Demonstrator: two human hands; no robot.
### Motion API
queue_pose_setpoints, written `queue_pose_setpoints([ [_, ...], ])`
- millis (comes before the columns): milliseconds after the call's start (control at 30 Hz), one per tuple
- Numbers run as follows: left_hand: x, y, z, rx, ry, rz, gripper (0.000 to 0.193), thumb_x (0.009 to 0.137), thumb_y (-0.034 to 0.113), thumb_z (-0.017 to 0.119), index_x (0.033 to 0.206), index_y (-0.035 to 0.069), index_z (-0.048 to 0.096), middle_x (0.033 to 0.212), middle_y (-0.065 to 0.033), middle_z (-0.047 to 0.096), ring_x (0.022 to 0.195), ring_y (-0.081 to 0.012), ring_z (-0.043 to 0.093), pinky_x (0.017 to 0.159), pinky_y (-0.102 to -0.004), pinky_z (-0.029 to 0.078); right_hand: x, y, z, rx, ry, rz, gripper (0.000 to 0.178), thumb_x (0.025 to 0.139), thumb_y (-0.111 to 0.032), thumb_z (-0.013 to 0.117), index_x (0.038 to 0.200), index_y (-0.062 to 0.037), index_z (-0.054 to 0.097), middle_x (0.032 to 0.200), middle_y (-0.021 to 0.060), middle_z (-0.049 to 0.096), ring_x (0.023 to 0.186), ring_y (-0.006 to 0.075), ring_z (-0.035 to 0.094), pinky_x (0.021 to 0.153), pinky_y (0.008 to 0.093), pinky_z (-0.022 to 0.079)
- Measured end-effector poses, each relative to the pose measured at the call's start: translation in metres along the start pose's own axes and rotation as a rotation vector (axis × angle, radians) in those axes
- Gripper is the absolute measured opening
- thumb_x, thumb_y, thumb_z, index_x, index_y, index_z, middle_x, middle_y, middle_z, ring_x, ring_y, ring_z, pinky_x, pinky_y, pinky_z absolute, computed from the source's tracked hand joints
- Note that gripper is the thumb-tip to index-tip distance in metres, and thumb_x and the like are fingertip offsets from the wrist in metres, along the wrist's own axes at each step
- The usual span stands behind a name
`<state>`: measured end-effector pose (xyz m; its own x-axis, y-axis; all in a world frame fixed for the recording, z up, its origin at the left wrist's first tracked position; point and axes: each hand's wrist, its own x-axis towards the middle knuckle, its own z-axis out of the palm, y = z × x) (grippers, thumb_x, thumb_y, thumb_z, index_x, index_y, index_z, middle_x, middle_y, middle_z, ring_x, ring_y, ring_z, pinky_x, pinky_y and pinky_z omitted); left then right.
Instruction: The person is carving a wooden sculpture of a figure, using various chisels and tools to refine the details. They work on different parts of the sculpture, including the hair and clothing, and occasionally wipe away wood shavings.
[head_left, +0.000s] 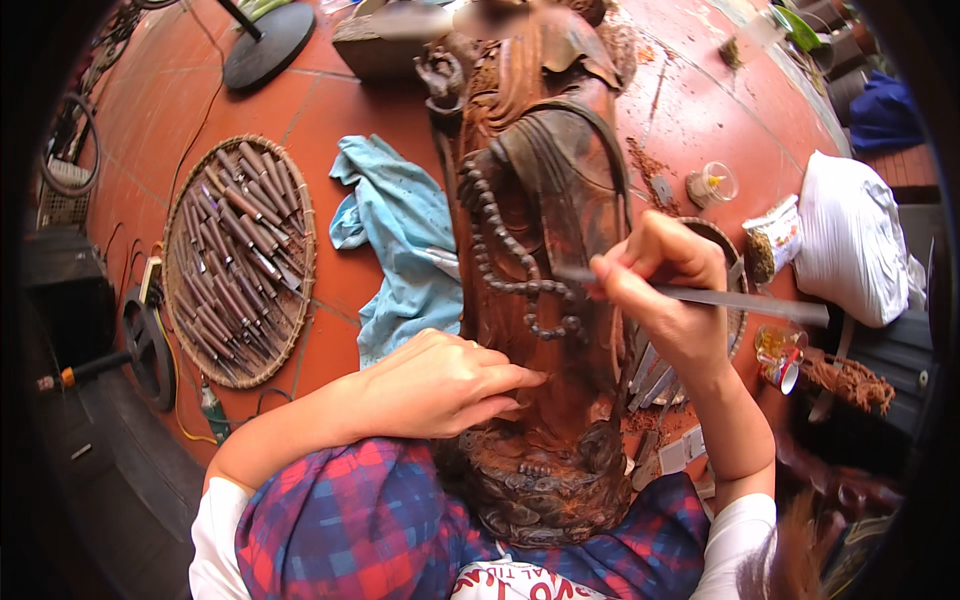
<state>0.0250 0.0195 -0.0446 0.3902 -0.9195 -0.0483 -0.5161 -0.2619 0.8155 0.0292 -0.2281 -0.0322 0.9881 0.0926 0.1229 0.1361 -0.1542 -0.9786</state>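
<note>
While the right hand [668,285] closes its grip around a flat metal tool [745,299], the tool tip points at the bead string [492,218] on the wooden carving [510,320]; contact cannot be confirmed. The left hand [455,385] has its grip released, index finger extended onto the carving near its base, which sits between the person's thighs. On the tiled floor [335,290], a blue cloth [400,230] lies beside the carving's left edge; farther left is a round basket [298,318] of brown-handled tools [245,235].

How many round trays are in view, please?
2: one tray of tools, left of the blue cloth; a second tray, partly behind the right hand. More may be hidden.
</note>
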Motion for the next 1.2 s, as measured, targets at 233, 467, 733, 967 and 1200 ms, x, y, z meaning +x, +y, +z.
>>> queue_pose_setpoints([
  [233,-0.002,0.001,0.001,0.014,0.03,-0.021,0.035,0.085,0.016,0.069,0.119,0.008,0.065,0.079,-0.0081,0.067,0.068,-0.0261,0.065,0.057,-0.0367,0.049,0.017,-0.018,-0.078,0.134,0.108,0.146,0.023,0.086,-0.007,0.075,0.075,-0.0043,0.055,0.075,0.0039,0.065,0.065,0.0067,0.063,0.056,0.019,0.051],
  [467,0.002,0.004,-0.005,0.057,-0.035,-0.06,0.041,0.084,0.016,0.071,0.123,0.01,0.063,0.076,-0.0083,0.065,0.065,-0.0268,0.062,0.058,-0.0364,0.049,-0.038,0.094,-0.139,0.14,0.109,0.77,0.023,0.089,-0.013,0.072,0.097,0.0022,0.057,0.086,0.0123,0.067,0.072,0.0174,0.069,0.063,0.0268,0.059],
  [733,0.01,0.01,0.0,0.028,-0.013,-0.112,0.036,0.082,0.011,0.072,0.118,0.009,0.068,0.068,-0.009,0.06,0.062,-0.0255,0.06,0.058,-0.0348,0.048,-0.123,0.195,-0.089,0.3,0.1,1.073,0.025,0.095,-0.014,0.065,0.097,0.01,0.058,0.084,0.0186,0.069,0.068,0.0201,0.07,0.062,0.0288,0.061],
  [967,0.011,0.014,-0.001,0.016,-0.013,-0.156,0.037,0.077,0.005,0.074,0.114,0.008,0.071,0.069,-0.0072,0.06,0.056,-0.0172,0.054,0.052,-0.0292,0.043,-0.132,0.184,-0.129,-0.083,0.09,1.097,0.027,0.091,-0.017,0.069,0.097,0.009,0.065,0.078,0.0154,0.071,0.061,0.0178,0.07,0.051,0.0286,0.059],
  [1200,0.008,0.012,0.002,-0.008,0.009,-0.165,0.037,0.077,0.002,0.074,0.114,0.008,0.071,0.07,-0.0069,0.061,0.055,-0.0164,0.054,0.05,-0.0277,0.044,-0.19,0.179,-0.174,-0.357,0.056,1.254,0.016,0.087,-0.013,0.072,0.085,0.0025,0.068,0.067,0.0095,0.068,0.055,0.0138,0.068,0.047,0.0278,0.055],
])
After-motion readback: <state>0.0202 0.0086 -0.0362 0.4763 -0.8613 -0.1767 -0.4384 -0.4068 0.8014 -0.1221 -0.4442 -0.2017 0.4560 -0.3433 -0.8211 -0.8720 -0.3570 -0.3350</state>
